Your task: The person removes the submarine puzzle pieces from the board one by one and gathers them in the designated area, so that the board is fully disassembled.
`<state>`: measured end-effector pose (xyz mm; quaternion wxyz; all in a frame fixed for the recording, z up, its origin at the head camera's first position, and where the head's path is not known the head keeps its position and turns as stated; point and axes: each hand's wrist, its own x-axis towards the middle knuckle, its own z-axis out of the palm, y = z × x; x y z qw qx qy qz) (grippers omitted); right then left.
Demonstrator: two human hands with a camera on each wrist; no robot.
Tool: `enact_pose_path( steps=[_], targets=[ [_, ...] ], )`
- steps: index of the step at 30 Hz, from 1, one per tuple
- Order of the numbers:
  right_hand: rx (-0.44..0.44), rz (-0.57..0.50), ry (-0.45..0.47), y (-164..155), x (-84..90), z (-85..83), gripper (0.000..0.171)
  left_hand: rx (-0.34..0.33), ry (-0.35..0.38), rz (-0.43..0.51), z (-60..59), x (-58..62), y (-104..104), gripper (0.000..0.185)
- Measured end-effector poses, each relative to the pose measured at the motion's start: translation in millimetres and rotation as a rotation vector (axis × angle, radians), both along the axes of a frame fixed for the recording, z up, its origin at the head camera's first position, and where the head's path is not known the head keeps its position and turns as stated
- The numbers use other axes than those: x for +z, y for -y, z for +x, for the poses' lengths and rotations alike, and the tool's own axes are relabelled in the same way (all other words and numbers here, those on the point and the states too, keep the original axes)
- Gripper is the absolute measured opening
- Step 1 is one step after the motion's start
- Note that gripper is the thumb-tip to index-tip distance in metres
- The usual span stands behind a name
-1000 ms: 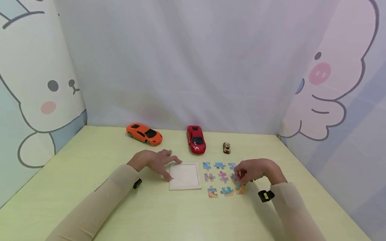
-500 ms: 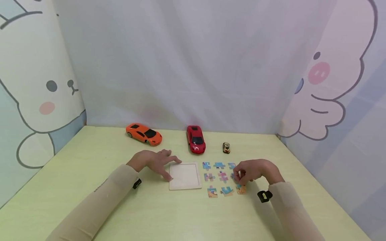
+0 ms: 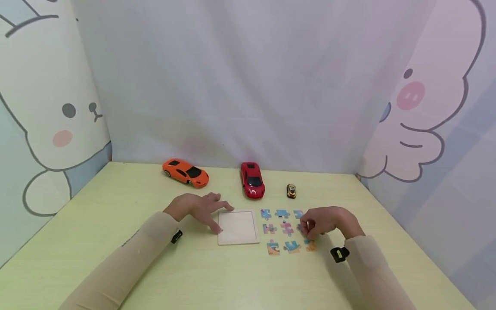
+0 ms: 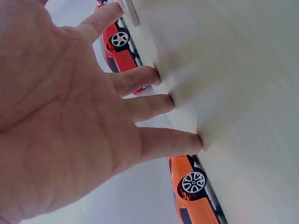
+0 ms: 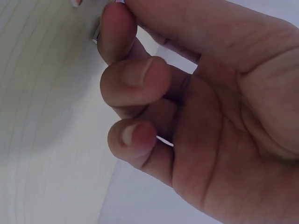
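In the head view, my left hand spreads its fingers at the left side of a pale square puzzle tray, touching its frame with thumb and index finger. The left wrist view shows the palm, with the other fingertips down on the table. My right hand, fingers curled, pinches the right-hand jigsaw piece of the middle row; the hand covers most of it. In the right wrist view only a sliver shows at the fingertips. Below it lies the orange-and-blue corner piece, partly covered.
More jigsaw pieces lie apart in rows right of the tray. Behind stand an orange toy car, a red toy car and a tiny gold car. A curtain closes off the table's back.
My right fingertips have shifted slightly away from the bottom corner piece, toward the piece above, showing more of the corner piece. The left hand and tray stay put.
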<state>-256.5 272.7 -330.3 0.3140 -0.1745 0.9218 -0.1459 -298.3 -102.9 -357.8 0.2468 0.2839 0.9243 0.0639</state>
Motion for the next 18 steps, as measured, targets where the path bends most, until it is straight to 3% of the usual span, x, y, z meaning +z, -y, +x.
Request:
enact_pose_path(
  steps=[18],
  targets=[
    [-0.041,0.005,-0.005,-1.0,1.5,1.1,0.015,-0.028,-0.008,-0.018,-0.3,-0.6,-0.5,0.074]
  ],
)
